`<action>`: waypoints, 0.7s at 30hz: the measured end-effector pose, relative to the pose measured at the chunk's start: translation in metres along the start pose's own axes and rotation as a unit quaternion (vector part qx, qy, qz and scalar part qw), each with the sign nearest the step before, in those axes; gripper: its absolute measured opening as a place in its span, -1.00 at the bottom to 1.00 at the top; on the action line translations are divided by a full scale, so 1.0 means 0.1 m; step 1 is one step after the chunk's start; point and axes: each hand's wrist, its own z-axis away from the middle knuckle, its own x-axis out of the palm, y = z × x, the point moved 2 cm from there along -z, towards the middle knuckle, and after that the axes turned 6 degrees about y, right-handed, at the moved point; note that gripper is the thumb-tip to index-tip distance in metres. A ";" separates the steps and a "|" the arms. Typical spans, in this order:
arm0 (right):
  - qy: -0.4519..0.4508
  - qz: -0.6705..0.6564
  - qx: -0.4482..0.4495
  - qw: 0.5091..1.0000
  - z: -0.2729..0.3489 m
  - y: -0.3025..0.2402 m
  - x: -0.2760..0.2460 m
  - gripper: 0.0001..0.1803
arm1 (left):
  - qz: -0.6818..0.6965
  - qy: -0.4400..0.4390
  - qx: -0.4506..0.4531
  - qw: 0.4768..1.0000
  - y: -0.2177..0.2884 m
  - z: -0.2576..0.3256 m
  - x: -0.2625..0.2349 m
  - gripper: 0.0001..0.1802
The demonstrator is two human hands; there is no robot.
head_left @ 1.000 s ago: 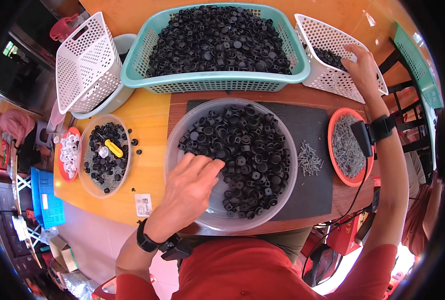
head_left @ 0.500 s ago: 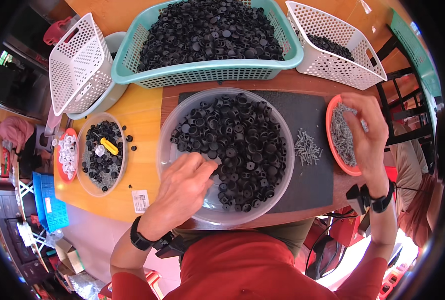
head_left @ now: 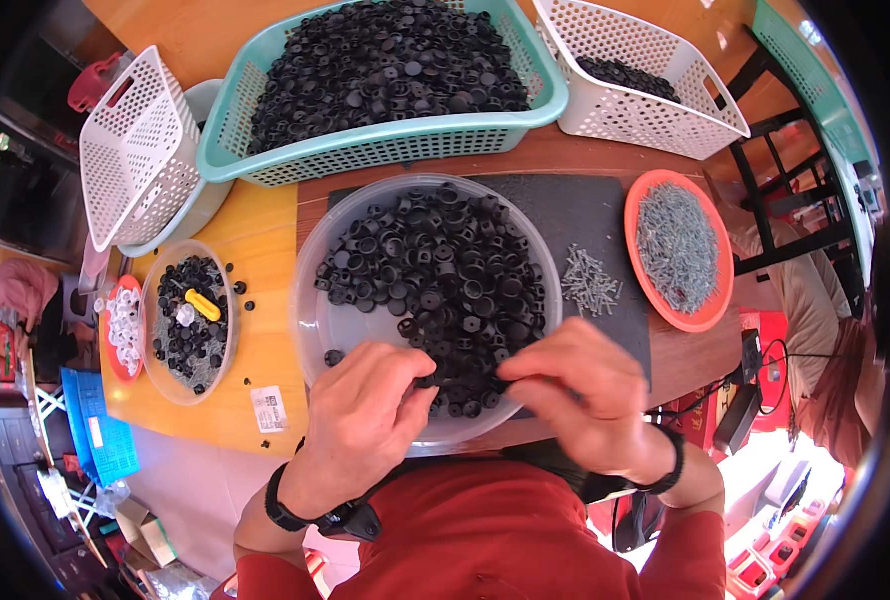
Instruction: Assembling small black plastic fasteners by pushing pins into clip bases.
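A wide clear plastic bowl [head_left: 310, 300] on the table holds many small black plastic caps [head_left: 455, 265], cup-shaped and hollow. Over its near rim, my left hand [head_left: 365, 415] is closed, pinching one black plastic cap [head_left: 427, 381] between thumb and fingertips. My right hand [head_left: 590, 400] hovers at the bowl's near right side, thumb and forefinger pressed together; whatever they grip is too small to make out. The two hands face each other, a short gap apart. Loose screws [head_left: 591, 282] lie on the dark mat [head_left: 605, 215], beside an orange-red tray [head_left: 717, 312] heaped with screws [head_left: 677, 247].
A teal basket [head_left: 365, 155] full of black parts stands behind the bowl, with white perforated baskets [head_left: 655, 130] either side. On the left are a smaller clear tub [head_left: 227, 340] with mixed pieces, a yellow tool [head_left: 203, 305] and a red dish [head_left: 122, 369] of white pieces.
My right hand has left the screw tray and come across to the bowl's near side. My left hand has moved nearer my body, now with a black cap visible in its fingers. The view has shifted slightly.
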 end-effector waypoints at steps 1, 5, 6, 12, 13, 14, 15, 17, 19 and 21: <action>0.001 -0.019 0.033 0.999 0.03 0.00 0.08 -0.76 | 0.008 -0.005 0.006 1.000 0.03 0.00 0.03 -0.73; -0.011 -0.120 0.140 0.983 0.05 -0.02 0.26 -0.84 | 0.052 0.025 0.002 0.998 0.09 0.02 0.08 -0.68; -0.009 -0.118 0.141 0.983 0.07 -0.03 0.27 -0.84 | 0.056 0.028 0.003 0.998 0.10 0.01 0.09 -0.68; -0.003 -0.315 0.342 0.885 0.21 0.01 0.30 -0.90 | 0.089 0.024 0.009 0.996 0.15 0.02 0.12 -0.70; -0.015 -0.325 0.356 0.876 0.21 0.01 0.28 -0.90 | 0.090 0.023 0.010 0.996 0.15 0.02 0.13 -0.70; -0.026 -0.334 0.369 0.867 0.21 0.01 0.27 -0.90 | 0.117 0.030 0.003 0.993 0.13 0.03 0.14 -0.71; -0.024 -0.333 0.369 0.867 0.21 0.00 0.25 -0.90 | 0.144 0.037 -0.003 0.989 0.12 0.04 0.15 -0.71; -0.038 -0.384 0.398 0.832 0.20 -0.02 0.23 -0.91 | 0.182 0.045 -0.013 0.982 0.10 0.05 0.17 -0.71; -0.033 -0.414 0.421 0.806 0.21 -0.06 0.23 -0.91 | 0.225 0.054 -0.020 0.973 0.09 0.07 0.20 -0.70; -0.053 -0.458 0.443 0.769 0.20 -0.06 0.21 -0.92 | 0.275 0.053 -0.057 0.958 0.05 0.11 0.20 -0.71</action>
